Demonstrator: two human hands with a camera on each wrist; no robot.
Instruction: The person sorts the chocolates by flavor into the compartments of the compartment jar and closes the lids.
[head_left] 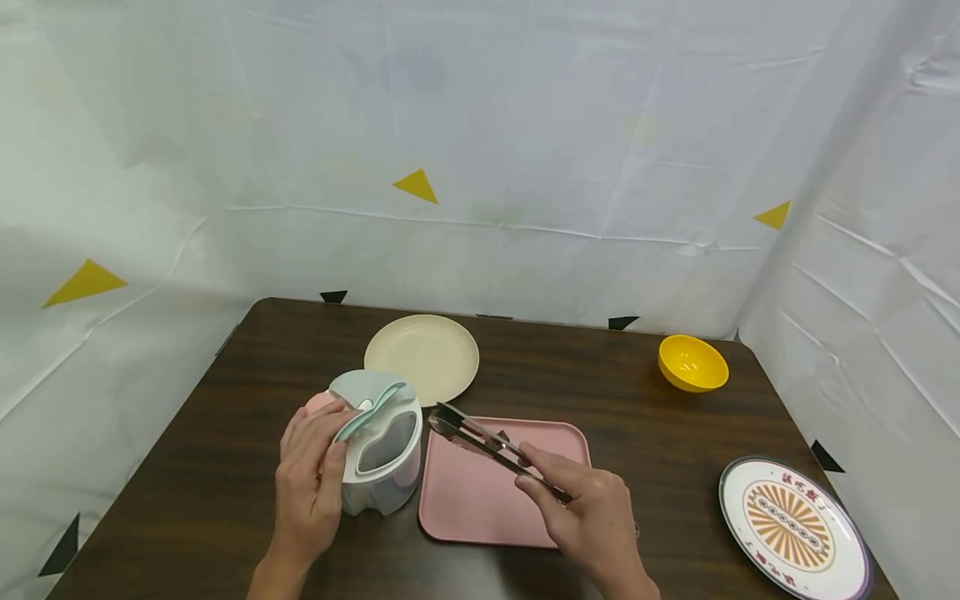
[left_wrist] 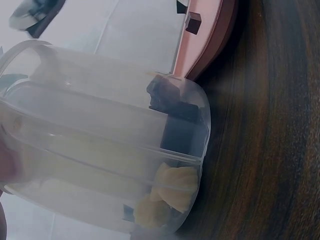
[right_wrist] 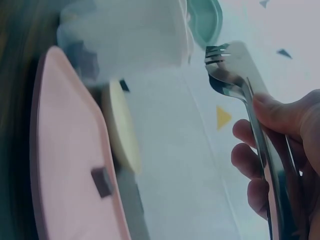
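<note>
My left hand (head_left: 307, 483) is at a round, divided storage box (head_left: 384, 493) with a white top, pinching its raised pale-green flap lid (head_left: 372, 412). Below that flap one compartment stands uncovered. Through the clear wall in the left wrist view show dark pieces (left_wrist: 163, 92) and pale yellow pieces (left_wrist: 176, 186) at the bottom. My right hand (head_left: 588, 508) grips metal tongs (head_left: 487, 447), with a fork-like tip in the right wrist view, over a pink tray (head_left: 487, 508). A small dark cube (right_wrist: 102, 182) lies on the tray; nothing shows between the tong tips.
A cream plate (head_left: 423, 354) lies behind the box and tray. Toward the back right stands a yellow bowl (head_left: 693, 364), and a patterned plate (head_left: 791, 527) sits at the right edge of the dark wooden table (head_left: 195, 500). White sheeting (head_left: 525, 125) encloses the back and sides.
</note>
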